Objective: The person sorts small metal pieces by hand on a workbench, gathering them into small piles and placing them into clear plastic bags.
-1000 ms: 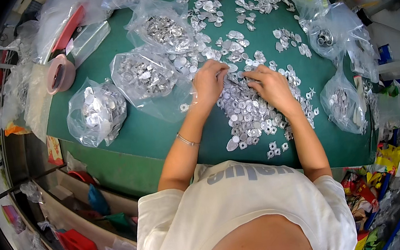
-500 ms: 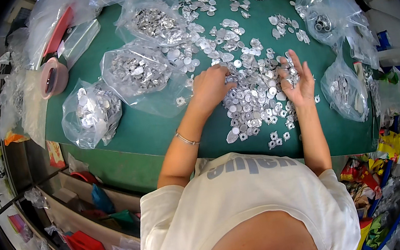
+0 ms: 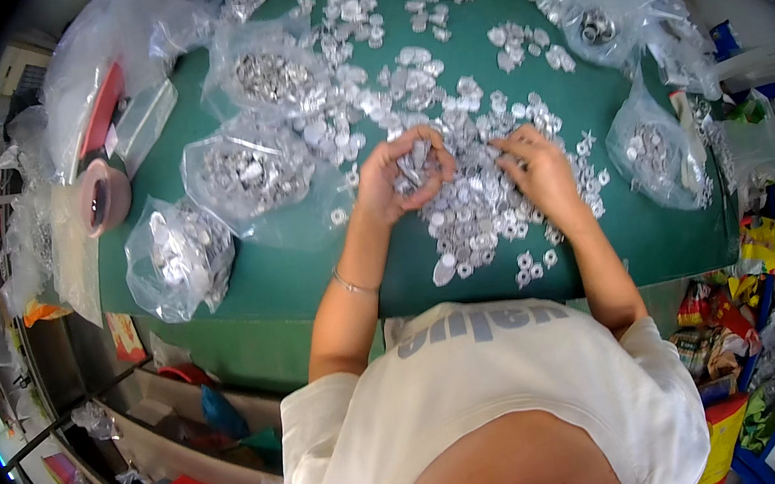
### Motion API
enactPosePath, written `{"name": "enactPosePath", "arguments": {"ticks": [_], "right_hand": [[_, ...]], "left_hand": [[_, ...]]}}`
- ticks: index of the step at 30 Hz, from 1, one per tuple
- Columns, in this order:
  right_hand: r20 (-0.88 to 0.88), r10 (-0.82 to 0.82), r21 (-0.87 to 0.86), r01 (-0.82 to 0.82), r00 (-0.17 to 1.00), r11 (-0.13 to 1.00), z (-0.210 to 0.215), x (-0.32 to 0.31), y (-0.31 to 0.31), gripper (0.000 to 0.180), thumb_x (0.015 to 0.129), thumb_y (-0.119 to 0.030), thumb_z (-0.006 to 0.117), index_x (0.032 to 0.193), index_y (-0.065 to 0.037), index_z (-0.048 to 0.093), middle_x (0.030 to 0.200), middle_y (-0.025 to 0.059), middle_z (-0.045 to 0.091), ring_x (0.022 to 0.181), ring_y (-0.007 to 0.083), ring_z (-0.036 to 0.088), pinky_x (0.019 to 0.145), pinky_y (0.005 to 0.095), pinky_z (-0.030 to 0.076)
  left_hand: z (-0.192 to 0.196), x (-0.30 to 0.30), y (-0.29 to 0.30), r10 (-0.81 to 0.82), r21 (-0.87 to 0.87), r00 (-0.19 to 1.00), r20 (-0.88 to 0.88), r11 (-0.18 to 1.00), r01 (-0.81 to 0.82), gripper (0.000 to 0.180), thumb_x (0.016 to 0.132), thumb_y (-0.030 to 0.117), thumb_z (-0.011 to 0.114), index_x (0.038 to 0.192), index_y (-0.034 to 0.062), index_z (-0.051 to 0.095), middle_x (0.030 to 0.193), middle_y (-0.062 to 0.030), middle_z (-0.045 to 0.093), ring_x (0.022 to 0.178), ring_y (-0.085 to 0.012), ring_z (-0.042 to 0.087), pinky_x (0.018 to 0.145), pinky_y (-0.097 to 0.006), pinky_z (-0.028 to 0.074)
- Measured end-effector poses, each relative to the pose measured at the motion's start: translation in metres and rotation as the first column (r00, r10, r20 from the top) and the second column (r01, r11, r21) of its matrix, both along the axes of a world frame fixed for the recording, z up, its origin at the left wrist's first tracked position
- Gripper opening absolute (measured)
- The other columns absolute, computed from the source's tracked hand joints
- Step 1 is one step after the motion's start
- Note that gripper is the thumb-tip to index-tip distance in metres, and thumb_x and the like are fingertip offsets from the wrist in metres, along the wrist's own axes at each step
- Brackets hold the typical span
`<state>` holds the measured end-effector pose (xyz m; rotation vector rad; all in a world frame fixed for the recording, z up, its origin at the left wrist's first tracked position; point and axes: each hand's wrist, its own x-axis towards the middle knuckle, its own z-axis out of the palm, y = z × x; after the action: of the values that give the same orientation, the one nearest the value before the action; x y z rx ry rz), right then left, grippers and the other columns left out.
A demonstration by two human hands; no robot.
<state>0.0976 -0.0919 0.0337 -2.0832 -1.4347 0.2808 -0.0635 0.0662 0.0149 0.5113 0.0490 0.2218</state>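
Has a small cluster of ring-shaped pieces (image 3: 536, 270) close to the near edge of the green table (image 3: 266, 276). Just beyond, works over a heap of silvery metal pieces (image 3: 464, 233). Cups some of these in the left hand (image 3: 381, 189), with fingers curled round them. Bends the fingers of the right hand (image 3: 543, 170) at the heap's right side; cannot tell whether gripping anything. To the left, has filled clear bags (image 3: 278, 219); farther, more scattered pieces (image 3: 411, 75)
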Motion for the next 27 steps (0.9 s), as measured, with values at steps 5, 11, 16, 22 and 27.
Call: {"name": "enactPosePath", "arguments": {"ticks": [5,11,16,22,27], "right_hand": [[0.131,0.021,-0.067,-0.013,0.991,0.998,-0.013,0.006,0.009,0.02,0.073,-0.012,0.068,0.092,-0.007,0.065,0.095,0.0106,0.056,0.071,0.0326,0.061,0.061,0.04,0.05],[0.075,0.04,-0.068,-0.034,0.996,0.997,-0.002,0.005,0.005,0.018,0.071,-0.012,0.069,0.088,-0.006,0.063,0.092,0.0106,0.057,0.073,0.0328,0.061,0.063,0.0393,0.05],[-0.497,0.041,0.163,0.047,0.867,0.986,-0.02,0.031,-0.004,0.019,0.074,-0.008,0.07,0.09,-0.001,0.063,0.084,0.0067,0.061,0.068,0.0145,0.058,0.053,0.0247,0.044],[-0.83,0.476,0.398,0.289,-0.289,0.871,-0.01,0.044,-0.033,0.022,0.088,-0.015,0.05,0.108,-0.006,0.048,0.117,0.0186,0.049,0.074,0.0238,0.056,0.041,0.0209,0.041],[-0.696,0.567,0.439,0.363,-0.44,0.822,-0.037,0.049,-0.057,0.016,0.093,-0.023,0.046,0.101,-0.008,0.049,0.098,0.0099,0.045,0.074,0.02,0.048,0.041,0.0208,0.039]], "left_hand": [[-0.003,0.009,-0.015,0.444,0.86,0.846,-0.296,0.51,0.033,0.021,0.083,0.018,0.062,0.072,0.0005,0.06,0.076,-0.0053,0.062,0.051,-0.0108,0.051,0.046,-0.023,0.037],[0.008,0.011,-0.023,0.309,0.953,0.941,-0.138,0.302,0.04,0.012,0.075,0.009,0.069,0.085,0.0021,0.067,0.079,-0.0079,0.064,0.075,-0.0175,0.059,0.069,-0.029,0.045],[0.005,0.006,-0.038,0.263,0.958,0.937,-0.23,-0.105,0.265,0.028,0.068,0.022,0.074,0.092,0.0109,0.068,0.086,-0.0109,0.064,0.083,-0.029,0.061,0.07,-0.037,0.048],[0.009,0.005,-0.041,0.25,0.947,0.945,-0.212,-0.188,0.262,0.026,0.069,0.022,0.072,0.093,0.0131,0.067,0.084,-0.0107,0.062,0.077,-0.0313,0.059,0.066,-0.037,0.047],[0.0,0.007,-0.04,0.331,0.983,0.937,-0.112,-0.104,0.154,0.024,0.071,0.02,0.071,0.089,0.0053,0.065,0.079,-0.0088,0.063,0.075,-0.0278,0.06,0.068,-0.035,0.047]]}}
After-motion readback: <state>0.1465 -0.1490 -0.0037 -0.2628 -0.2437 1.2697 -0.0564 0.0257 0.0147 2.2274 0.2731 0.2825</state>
